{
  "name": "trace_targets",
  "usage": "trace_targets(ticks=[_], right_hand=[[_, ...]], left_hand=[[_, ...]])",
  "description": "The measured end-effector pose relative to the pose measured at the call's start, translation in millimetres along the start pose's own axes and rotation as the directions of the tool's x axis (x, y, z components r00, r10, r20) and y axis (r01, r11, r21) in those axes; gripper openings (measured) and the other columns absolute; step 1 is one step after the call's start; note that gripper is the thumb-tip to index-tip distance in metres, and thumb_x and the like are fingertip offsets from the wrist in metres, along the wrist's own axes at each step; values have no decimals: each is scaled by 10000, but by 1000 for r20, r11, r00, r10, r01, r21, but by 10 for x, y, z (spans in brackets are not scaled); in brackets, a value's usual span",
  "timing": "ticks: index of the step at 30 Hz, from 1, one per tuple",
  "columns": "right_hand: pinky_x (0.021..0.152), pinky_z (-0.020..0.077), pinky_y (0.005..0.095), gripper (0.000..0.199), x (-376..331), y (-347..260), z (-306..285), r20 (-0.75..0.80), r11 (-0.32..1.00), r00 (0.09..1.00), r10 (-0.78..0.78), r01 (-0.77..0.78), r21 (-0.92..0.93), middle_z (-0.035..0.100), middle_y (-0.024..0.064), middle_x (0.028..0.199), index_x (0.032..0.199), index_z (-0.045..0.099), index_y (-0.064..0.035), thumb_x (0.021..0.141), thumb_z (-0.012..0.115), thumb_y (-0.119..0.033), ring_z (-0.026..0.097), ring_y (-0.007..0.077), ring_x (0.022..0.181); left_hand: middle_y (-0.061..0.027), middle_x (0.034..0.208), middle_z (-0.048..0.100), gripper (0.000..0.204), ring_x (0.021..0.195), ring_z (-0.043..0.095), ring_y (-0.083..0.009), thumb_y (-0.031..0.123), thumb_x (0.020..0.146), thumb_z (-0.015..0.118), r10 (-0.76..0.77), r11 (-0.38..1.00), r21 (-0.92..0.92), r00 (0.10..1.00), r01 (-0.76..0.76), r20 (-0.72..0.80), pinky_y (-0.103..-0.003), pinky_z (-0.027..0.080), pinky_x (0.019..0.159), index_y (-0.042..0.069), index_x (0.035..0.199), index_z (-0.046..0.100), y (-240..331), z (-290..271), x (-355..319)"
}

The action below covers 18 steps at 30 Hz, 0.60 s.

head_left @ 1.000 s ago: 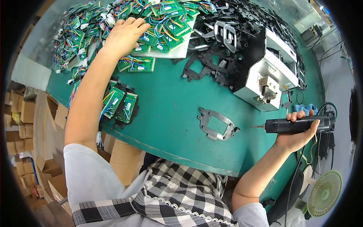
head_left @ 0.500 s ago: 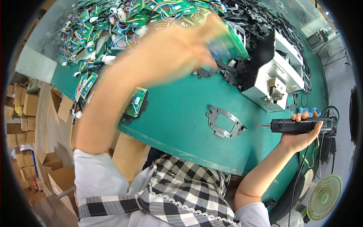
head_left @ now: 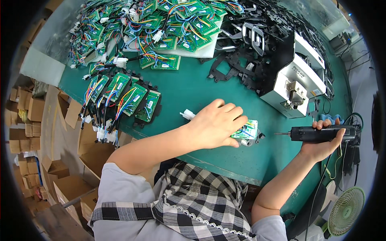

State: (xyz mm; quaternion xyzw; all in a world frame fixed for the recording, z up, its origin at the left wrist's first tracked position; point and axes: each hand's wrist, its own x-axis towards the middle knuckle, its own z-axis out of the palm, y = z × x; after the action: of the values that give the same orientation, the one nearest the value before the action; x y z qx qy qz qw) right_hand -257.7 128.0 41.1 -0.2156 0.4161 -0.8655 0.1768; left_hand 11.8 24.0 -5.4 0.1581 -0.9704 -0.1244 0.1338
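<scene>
Cardboard boxes [head_left: 29, 108] crowd the left of the room, beside a green table [head_left: 181, 86] whose top looks smooth and firm. Four wired boards [head_left: 136, 97] sit in a row near its edge. Further right, a white connector [head_left: 187, 114] pokes out past the left hand [head_left: 219, 124], whose fingers curl over a green circuit board [head_left: 251, 127]; I cannot tell whether they pinch it or merely rest on it. That board lies over a black frame [head_left: 259, 137] on the table. It looks light, stiff and easily hurt, so best taken by its bare edges, minding the limp wires [head_left: 244, 131]. Past a white-and-black machine [head_left: 295, 78], the right hand [head_left: 321, 148] wraps round a black screwdriver [head_left: 317, 133], tip pointing left; a green fan [head_left: 345, 207] stands at the lower right.
</scene>
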Motion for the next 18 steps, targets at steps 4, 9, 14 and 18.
trace_targets(ticks=[4,9,14,18], right_hand=[[609,422,302,406,-2,24,4,1,1000,1000,16,-16,0,571,85,775,1133,521,-66,931,560,-415,511,171,621],[613,410,300,404,-11,29,9,-4,1000,1000,21,-21,-16,564,79,769,1131,525,-72,930,563,-420,511,172,621],[616,395,300,420,-27,35,69,-48,999,999,-3,0,-47,514,82,786,1134,508,-35,937,558,-403,450,161,647],[625,405,309,423,-23,32,48,-27,999,1000,-1,0,-49,517,84,789,1139,508,-36,936,558,-403,463,162,654]], left_hand=[[-34,1024,546,606,965,530,-213,489,694,737,1,999,-37,997,-3,-76,-348,420,804,112,1141,578,37,77,-47],[-13,995,557,636,943,540,-181,524,657,723,10,1000,25,997,-8,-76,-332,417,809,95,1109,597,82,111,-29],[0,930,586,593,942,562,-146,493,657,741,75,993,100,991,-64,-111,-344,403,908,69,1055,628,115,97,-10],[-8,926,602,560,944,578,-155,461,659,766,79,993,94,986,-65,-144,-368,387,968,72,1044,643,124,125,-22]])
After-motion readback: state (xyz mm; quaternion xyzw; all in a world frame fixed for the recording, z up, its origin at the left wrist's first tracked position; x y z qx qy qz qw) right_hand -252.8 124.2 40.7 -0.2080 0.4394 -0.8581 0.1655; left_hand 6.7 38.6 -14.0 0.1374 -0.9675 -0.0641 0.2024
